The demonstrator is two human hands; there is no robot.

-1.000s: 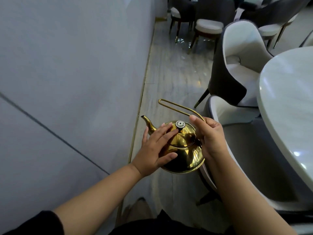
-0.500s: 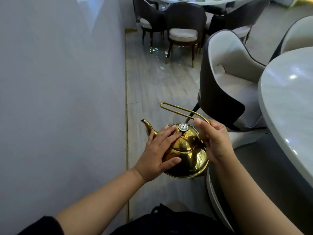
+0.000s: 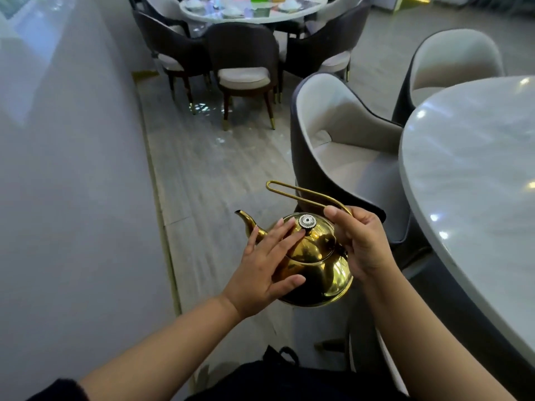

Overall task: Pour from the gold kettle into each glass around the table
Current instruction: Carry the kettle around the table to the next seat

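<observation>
I carry the gold kettle point(image 3: 318, 267) upright in the air over the floor, its spout pointing left and away. My right hand point(image 3: 360, 241) grips the rear end of its thin wire handle. My left hand point(image 3: 265, 264) lies with straight fingers on the lid and the kettle's left side, fingertips next to the silver knob. No glass shows on the near white round table point(image 3: 474, 180) at the right. A far round table point(image 3: 249, 10) at the top carries dishes too small to tell apart.
A grey wall point(image 3: 72, 169) runs close along my left. A white-and-dark armchair point(image 3: 335, 146) stands just ahead by the near table, with another chair point(image 3: 451, 62) behind it. Dark chairs point(image 3: 243, 68) ring the far table. A strip of marble floor point(image 3: 208, 163) leads forward.
My view has swung up and forward, bringing the far table and its chairs into sight. Both hands keep the same hold on the kettle, which stays level.
</observation>
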